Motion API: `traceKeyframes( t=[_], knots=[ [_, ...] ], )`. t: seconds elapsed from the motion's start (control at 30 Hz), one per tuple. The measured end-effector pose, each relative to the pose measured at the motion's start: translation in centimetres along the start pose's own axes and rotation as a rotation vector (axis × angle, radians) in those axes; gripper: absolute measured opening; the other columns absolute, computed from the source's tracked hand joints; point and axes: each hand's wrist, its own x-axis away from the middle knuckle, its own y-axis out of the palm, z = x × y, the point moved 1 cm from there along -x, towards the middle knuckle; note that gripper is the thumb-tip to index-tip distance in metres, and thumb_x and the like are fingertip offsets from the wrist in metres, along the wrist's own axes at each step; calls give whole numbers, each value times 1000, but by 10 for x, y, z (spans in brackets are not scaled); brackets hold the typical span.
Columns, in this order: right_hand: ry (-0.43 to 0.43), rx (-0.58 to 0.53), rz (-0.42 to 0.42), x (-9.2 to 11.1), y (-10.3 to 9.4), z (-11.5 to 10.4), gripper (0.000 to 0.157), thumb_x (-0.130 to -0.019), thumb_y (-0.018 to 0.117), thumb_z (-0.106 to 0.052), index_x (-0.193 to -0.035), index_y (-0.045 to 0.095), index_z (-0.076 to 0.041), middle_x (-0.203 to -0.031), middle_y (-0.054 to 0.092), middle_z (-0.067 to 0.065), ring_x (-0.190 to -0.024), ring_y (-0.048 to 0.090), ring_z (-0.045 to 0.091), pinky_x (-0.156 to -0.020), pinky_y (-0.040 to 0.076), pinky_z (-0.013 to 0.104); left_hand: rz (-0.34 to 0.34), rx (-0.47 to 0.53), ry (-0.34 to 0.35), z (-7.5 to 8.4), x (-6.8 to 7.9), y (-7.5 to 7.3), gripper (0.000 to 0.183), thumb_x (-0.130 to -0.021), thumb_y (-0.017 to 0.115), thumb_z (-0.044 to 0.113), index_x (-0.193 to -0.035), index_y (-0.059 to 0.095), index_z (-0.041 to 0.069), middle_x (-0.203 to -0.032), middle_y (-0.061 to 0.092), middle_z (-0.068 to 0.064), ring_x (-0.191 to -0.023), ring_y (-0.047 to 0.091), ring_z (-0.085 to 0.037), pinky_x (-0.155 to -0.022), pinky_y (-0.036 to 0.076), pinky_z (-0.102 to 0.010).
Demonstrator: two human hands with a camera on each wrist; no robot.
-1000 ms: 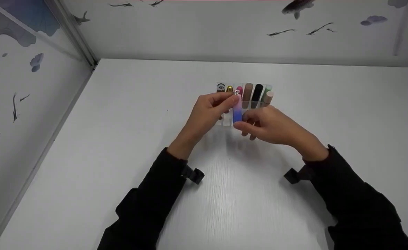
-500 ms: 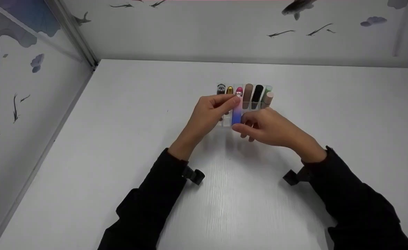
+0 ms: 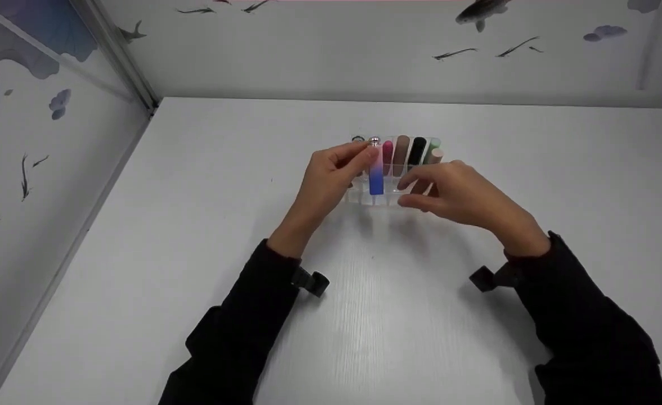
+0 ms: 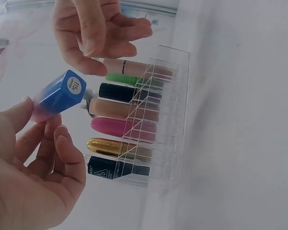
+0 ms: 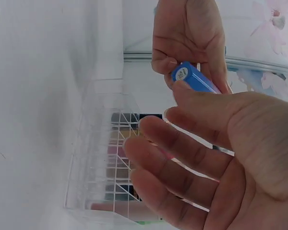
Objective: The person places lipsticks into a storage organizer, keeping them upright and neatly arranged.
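Observation:
My left hand pinches a lipstick tube between thumb and fingers, near its silver-topped end. The tube fades from pink to blue, and a round white label marks its blue end in the left wrist view. It is held in front of a clear acrylic lipstick holder. My right hand is just to the right of the tube, apart from it, fingers loosely bent and holding nothing. In the right wrist view its thumb overlaps the tube's blue end.
The holder's back row bears several tubes: black, gold, magenta, tan, another black, green and pale pink. The white table meets patterned walls at the back and left.
My right hand has let go of the lower end of the lipstick tube and drawn away to the right. My left hand has shifted slightly left and up with the tube.

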Motion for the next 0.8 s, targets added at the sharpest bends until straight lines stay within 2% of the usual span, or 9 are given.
traceKeyframes(
  t=[0.17, 0.33, 0.43, 0.57, 0.7, 0.8],
  knots=[
    [85, 24, 36, 7, -13, 5, 19, -93, 77, -17, -109, 75, -6, -94, 75, 5, -86, 69, 21, -73, 54, 39, 34, -25, 77, 1, -3, -3, 38, -100, 67, 29, -131, 69, 7, -113, 73, -1, -97, 60, -25, -84, 54, -33],
    [128, 80, 16, 8, -15, 10, 16, -92, 77, -11, -107, 76, -7, -95, 75, 7, -89, 69, 23, -71, 52, 39, 63, -100, 124, 1, -4, -6, 38, -101, 67, 28, -132, 68, 8, -117, 72, 1, -98, 58, -18, -84, 54, -36],
    [152, 136, 10, 6, -14, 13, 15, -90, 78, -10, -105, 77, -7, -93, 75, 7, -87, 69, 24, -69, 51, 39, 89, -154, 152, 0, -6, -8, 38, -100, 67, 27, -133, 68, 8, -118, 71, 0, -99, 57, -15, -83, 52, -31],
    [220, 175, 49, 5, -15, 17, 11, -90, 78, -12, -99, 78, -6, -88, 75, 7, -80, 67, 23, -67, 49, 40, 114, -209, 188, -1, -8, -10, 38, -100, 67, 28, -132, 68, 8, -116, 71, 0, -100, 56, -15, -85, 49, -28],
    [299, 185, 78, 6, -17, 22, 15, -92, 76, -15, -99, 78, -2, -86, 75, 9, -76, 65, 23, -66, 48, 39, 105, -239, 209, -6, -9, -12, 38, -101, 66, 29, -133, 68, 8, -116, 71, 0, -100, 57, -13, -87, 49, -27],
    [328, 188, 75, 5, -16, 26, 18, -92, 75, -17, -101, 77, -1, -87, 75, 10, -76, 65, 24, -66, 49, 41, 100, -252, 225, -8, -9, -13, 37, -101, 65, 27, -132, 68, 8, -116, 71, 0, -101, 57, -12, -88, 50, -27]
  ],
)
